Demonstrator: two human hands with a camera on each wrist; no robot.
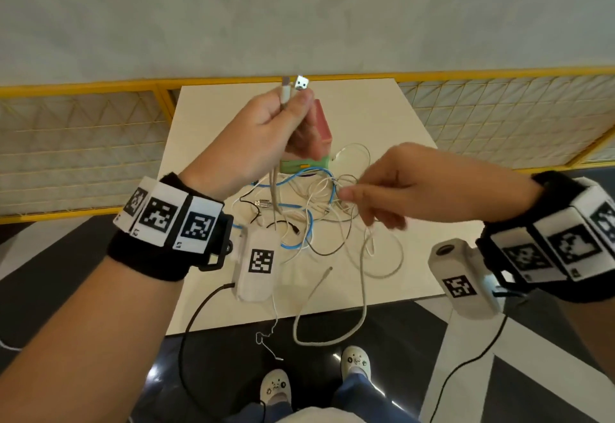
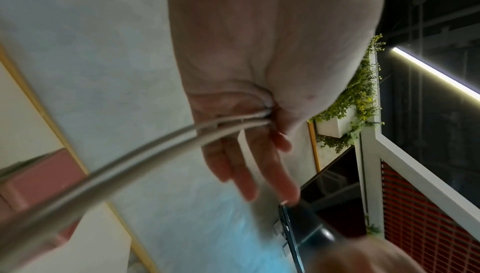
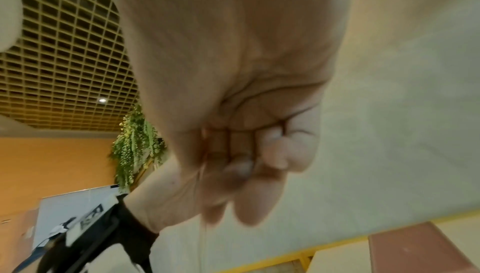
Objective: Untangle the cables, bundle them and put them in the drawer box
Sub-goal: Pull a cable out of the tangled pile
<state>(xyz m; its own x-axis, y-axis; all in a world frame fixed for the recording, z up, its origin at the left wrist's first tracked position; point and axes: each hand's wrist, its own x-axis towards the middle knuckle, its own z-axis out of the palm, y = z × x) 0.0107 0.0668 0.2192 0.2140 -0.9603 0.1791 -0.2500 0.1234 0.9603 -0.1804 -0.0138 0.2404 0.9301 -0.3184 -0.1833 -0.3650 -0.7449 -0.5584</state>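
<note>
Above a cream table, the left hand pinches both plug ends of a beige cable between thumb and fingers. The right hand, fingers curled, pinches a thin white wire from the cable tangle. The drawer box stands behind.

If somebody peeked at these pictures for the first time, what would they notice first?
Probably the left hand raised over the table, pinching both plug ends of a beige cable that hangs down from its grip. Below it, a messy tangle of white, blue and black cables sprawls on the table, and the right hand reaches into it, pinching a thin strand. Behind the left hand stands a pink and green drawer box.
</note>
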